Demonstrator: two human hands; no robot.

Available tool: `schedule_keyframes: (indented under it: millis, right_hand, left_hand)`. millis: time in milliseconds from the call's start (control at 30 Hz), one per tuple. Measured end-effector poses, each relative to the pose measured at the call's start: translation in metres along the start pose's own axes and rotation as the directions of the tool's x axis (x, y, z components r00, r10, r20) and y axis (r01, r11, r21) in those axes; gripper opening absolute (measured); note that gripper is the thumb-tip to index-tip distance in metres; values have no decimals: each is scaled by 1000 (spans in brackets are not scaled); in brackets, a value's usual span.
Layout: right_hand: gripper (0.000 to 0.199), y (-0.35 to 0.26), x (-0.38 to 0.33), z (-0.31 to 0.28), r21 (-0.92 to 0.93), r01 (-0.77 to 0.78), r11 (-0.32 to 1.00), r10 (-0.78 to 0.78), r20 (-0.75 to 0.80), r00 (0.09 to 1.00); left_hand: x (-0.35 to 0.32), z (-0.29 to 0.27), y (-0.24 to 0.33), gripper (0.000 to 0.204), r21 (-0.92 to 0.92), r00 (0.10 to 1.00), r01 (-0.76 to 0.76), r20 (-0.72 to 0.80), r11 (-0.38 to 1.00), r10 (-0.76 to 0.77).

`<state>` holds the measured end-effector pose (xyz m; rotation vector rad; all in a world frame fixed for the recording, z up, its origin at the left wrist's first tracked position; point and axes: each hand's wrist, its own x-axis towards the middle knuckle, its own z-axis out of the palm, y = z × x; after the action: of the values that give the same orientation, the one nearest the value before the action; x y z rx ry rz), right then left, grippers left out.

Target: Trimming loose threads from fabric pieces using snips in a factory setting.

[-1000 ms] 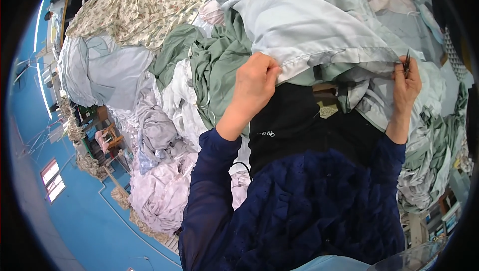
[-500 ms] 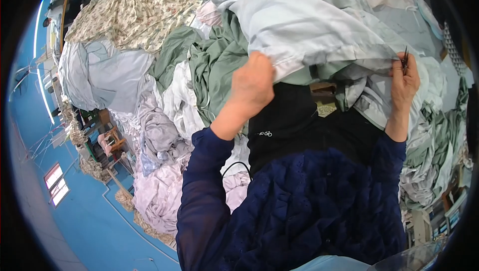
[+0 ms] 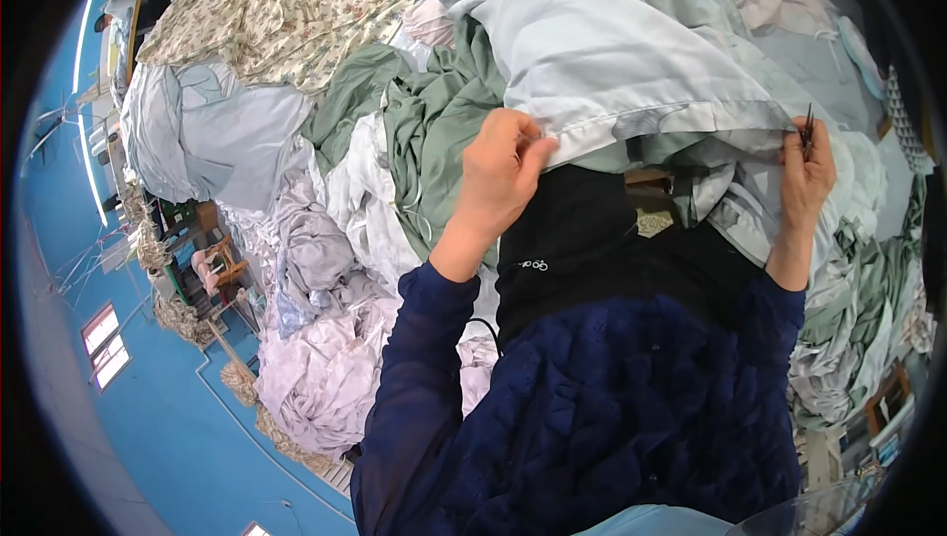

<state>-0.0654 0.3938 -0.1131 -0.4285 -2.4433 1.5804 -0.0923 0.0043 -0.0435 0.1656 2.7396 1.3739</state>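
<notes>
A pale grey-blue fabric sheet (image 3: 602,53) spreads in front of me, its stitched hem drawn out between my two hands. My left hand (image 3: 501,166) pinches the hem's left end between thumb and fingers. At the other end, my right hand (image 3: 807,171) grips the same edge. Small dark thread snips (image 3: 809,127) are also held in that hand, their points sticking up past the fingers. Below the hem, a grey-green underside of cloth shows above my black apron (image 3: 562,220).
Green cloth (image 3: 444,117) lies crumpled to the left, beside a floral sheet (image 3: 276,13) and a light blue-grey pile (image 3: 217,132). Pinkish-lilac fabric (image 3: 326,368) is heaped at lower left. More green and white cloth (image 3: 853,299) hangs at right. A blue floor (image 3: 197,437) shows at far left.
The hem between my hands is now straighter and flatter, with more of its stitched band showing. My left hand has turned slightly, its thumb now visible. The view has shifted a little.
</notes>
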Motion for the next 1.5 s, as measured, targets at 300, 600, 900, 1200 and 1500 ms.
schedule_keyframes:
  millis: [300, 600, 900, 1200, 1500]
  right_hand:
    - [14, 0, 1, 2, 22, 2, 1000, -2, -2, 1000]
    - [17, -5, 2, 3, -16, 15, 1000, -15, 4, 1000]
    - [13, -7, 0, 6, -67, 31, 997, -31, 1, 1000]
    - [11, -17, -4, 11, -172, 88, 981, -86, 21, 996]
    - [10, -19, -10, 22, -167, 179, 970, -162, 111, 981]
  left_hand:
    - [6, -1, -7, 17, -15, 987, 94, 129, 995, -92]
    - [-3, 4, 10, 17, 257, 939, -334, 11, 907, 343]
    - [12, 20, 5, 19, 55, 913, -399, 120, 915, 391]
    - [-5, 10, -6, 13, 156, 973, -216, 121, 964, 199]
    - [-26, -3, -8, 11, 263, 990, -143, 46, 954, 135]
